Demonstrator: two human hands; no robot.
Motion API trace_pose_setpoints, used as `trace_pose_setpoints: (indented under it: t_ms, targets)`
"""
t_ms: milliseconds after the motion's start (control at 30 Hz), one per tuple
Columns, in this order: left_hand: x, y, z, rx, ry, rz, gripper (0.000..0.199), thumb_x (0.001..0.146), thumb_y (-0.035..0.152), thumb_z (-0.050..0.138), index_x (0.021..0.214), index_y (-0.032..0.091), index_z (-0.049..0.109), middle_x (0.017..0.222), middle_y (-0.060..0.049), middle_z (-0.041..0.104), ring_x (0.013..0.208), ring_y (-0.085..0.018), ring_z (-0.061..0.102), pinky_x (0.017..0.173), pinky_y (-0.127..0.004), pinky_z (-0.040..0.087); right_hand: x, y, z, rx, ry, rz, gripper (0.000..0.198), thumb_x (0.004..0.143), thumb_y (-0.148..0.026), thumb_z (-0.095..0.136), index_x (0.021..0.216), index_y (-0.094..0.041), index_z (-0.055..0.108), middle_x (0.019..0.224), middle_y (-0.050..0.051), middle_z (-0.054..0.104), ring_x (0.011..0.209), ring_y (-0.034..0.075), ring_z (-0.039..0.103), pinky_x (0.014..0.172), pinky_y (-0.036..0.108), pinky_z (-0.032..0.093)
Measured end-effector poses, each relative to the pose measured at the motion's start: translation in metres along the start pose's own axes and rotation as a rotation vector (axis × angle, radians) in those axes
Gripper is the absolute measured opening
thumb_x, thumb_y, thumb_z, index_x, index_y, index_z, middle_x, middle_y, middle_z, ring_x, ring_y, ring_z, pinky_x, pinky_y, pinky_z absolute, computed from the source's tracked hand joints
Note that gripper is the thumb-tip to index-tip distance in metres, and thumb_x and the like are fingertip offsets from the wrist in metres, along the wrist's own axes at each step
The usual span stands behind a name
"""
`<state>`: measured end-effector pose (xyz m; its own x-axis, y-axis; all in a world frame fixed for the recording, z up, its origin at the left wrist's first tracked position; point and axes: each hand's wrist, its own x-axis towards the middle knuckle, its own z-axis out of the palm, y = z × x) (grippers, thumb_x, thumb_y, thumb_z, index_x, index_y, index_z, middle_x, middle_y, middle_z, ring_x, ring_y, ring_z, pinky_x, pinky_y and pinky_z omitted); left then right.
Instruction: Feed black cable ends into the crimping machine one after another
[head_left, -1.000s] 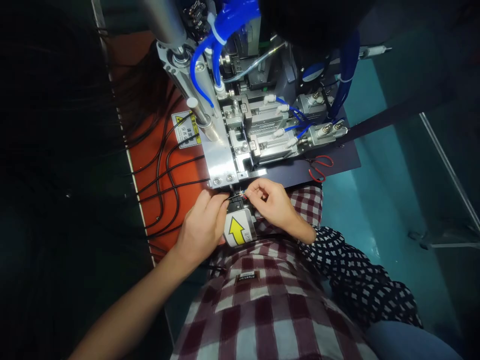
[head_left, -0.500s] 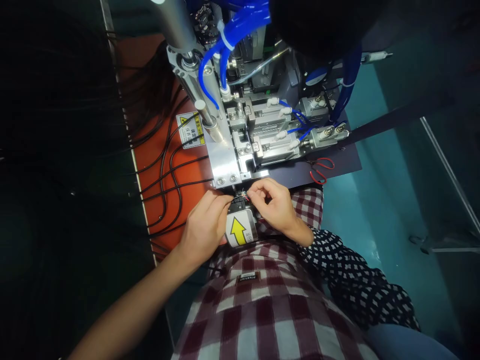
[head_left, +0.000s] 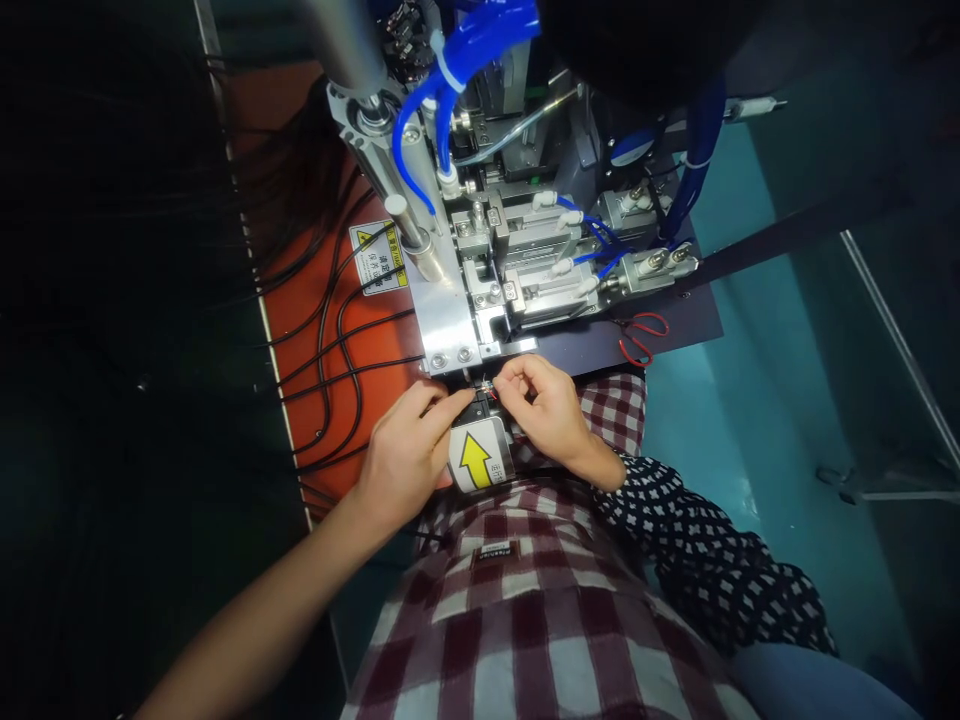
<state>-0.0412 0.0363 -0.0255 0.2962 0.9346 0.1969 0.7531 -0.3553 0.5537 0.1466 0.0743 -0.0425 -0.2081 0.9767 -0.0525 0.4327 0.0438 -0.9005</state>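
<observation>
Thin multicoloured wires (head_left: 487,388) with fine bare ends show between my two hands, just in front of the machine's metal plate. My right hand (head_left: 546,408) pinches them between thumb and index finger. From the left, my left hand (head_left: 411,438) is closed with its fingers curled, and one digit stretches to the wires at the end of a dark cable. The cable is mostly hidden under that hand. Below the fingertips is a small black fixture (head_left: 474,412). A white label with a yellow arrow (head_left: 475,462) sits nearest my body.
The metal machine (head_left: 448,318) with cylinders and blue air hoses (head_left: 484,45) rises ahead. Red-handled scissors (head_left: 646,328) lie on the dark plate to the right. Black cables (head_left: 330,340) cross the orange surface (head_left: 300,300) at left, near a warning label (head_left: 379,258).
My left hand's foremost digit has moved right, onto the wires, and now stands apart from the curled index finger. The right hand keeps its pinch in nearly the same place.
</observation>
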Motion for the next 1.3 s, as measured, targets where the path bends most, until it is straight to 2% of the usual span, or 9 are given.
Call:
trace_pose_setpoints:
  t_ms: [233, 367, 567, 667, 767, 900, 967, 1100, 1300]
  targets:
    - [0.001, 0.000, 0.000, -0.011, -0.009, -0.008, 0.029, 0.089, 0.008, 0.048, 0.109, 0.016, 0.068, 0.088, -0.006, 0.059, 0.081, -0.017, 0.059, 0.070, -0.027, 0.050, 0.001, 0.002, -0.007, 0.020, -0.046, 0.121, 0.016, 0.090, -0.031, 0.056, 0.086, -0.019, 0.065, 0.072, 0.001, 0.064, 0.059, 0.012, 0.055, 0.057, 0.026, 0.044]
    - [0.001, 0.000, 0.000, 0.016, -0.019, 0.003, 0.028, 0.089, 0.009, 0.048, 0.108, 0.014, 0.068, 0.087, -0.007, 0.059, 0.082, -0.018, 0.059, 0.071, -0.028, 0.050, 0.001, -0.006, -0.002, -0.030, -0.027, 0.062, 0.017, 0.089, -0.033, 0.059, 0.092, -0.019, 0.069, 0.069, 0.001, 0.064, 0.060, 0.013, 0.055, 0.058, 0.026, 0.044]
    - [0.002, 0.000, 0.000, 0.052, -0.028, 0.020, 0.028, 0.090, 0.009, 0.047, 0.108, 0.012, 0.068, 0.087, -0.008, 0.061, 0.080, -0.019, 0.059, 0.071, -0.029, 0.050, -0.001, -0.011, 0.004, -0.086, 0.082, -0.095, 0.013, 0.087, -0.025, 0.059, 0.081, -0.019, 0.069, 0.070, 0.001, 0.063, 0.062, 0.013, 0.055, 0.062, 0.026, 0.045]
    - [0.002, 0.000, -0.001, 0.037, -0.025, 0.040, 0.027, 0.089, 0.010, 0.048, 0.107, 0.011, 0.068, 0.089, -0.008, 0.063, 0.083, -0.019, 0.060, 0.073, -0.030, 0.051, -0.003, -0.009, 0.002, -0.107, 0.100, -0.110, 0.014, 0.087, -0.023, 0.058, 0.078, -0.019, 0.067, 0.070, 0.002, 0.064, 0.062, 0.013, 0.055, 0.062, 0.026, 0.044]
    - [0.002, 0.000, -0.002, 0.034, -0.017, 0.057, 0.027, 0.090, 0.010, 0.048, 0.108, 0.011, 0.068, 0.090, -0.009, 0.065, 0.084, -0.020, 0.060, 0.074, -0.030, 0.051, 0.001, -0.004, 0.002, 0.002, 0.036, 0.033, 0.013, 0.086, -0.025, 0.058, 0.077, -0.018, 0.065, 0.068, 0.000, 0.062, 0.060, 0.012, 0.053, 0.058, 0.025, 0.042]
    - [0.003, -0.001, -0.002, 0.053, -0.027, 0.060, 0.029, 0.090, 0.010, 0.046, 0.108, 0.011, 0.068, 0.089, -0.009, 0.065, 0.084, -0.020, 0.061, 0.073, -0.031, 0.052, 0.010, 0.008, 0.002, 0.377, -0.189, 0.353, 0.019, 0.082, -0.032, 0.061, 0.073, -0.016, 0.061, 0.055, -0.004, 0.052, 0.045, 0.008, 0.044, 0.044, 0.022, 0.035]
    - [0.004, -0.001, -0.002, 0.059, -0.039, 0.056, 0.029, 0.091, 0.010, 0.045, 0.109, 0.011, 0.068, 0.089, -0.009, 0.065, 0.085, -0.020, 0.061, 0.074, -0.031, 0.052, 0.010, 0.011, 0.001, 0.434, -0.199, 0.400, 0.019, 0.082, -0.033, 0.061, 0.073, -0.016, 0.060, 0.055, -0.004, 0.052, 0.043, 0.008, 0.042, 0.042, 0.022, 0.034]
    - [0.004, -0.001, -0.002, 0.070, -0.040, 0.050, 0.030, 0.090, 0.009, 0.045, 0.109, 0.012, 0.068, 0.089, -0.008, 0.064, 0.083, -0.019, 0.061, 0.073, -0.030, 0.052, -0.004, 0.007, -0.001, 0.280, 0.022, 0.236, 0.017, 0.084, -0.033, 0.063, 0.078, -0.017, 0.062, 0.060, -0.002, 0.055, 0.050, 0.009, 0.047, 0.047, 0.022, 0.038]
    - [0.003, -0.001, 0.000, 0.052, -0.039, 0.034, 0.028, 0.090, 0.010, 0.047, 0.109, 0.012, 0.068, 0.088, -0.008, 0.063, 0.082, -0.019, 0.061, 0.071, -0.029, 0.052, -0.014, -0.006, 0.003, 0.058, 0.096, 0.008, 0.010, 0.084, -0.027, 0.064, 0.080, -0.017, 0.066, 0.068, 0.001, 0.061, 0.055, 0.010, 0.050, 0.056, 0.025, 0.043]
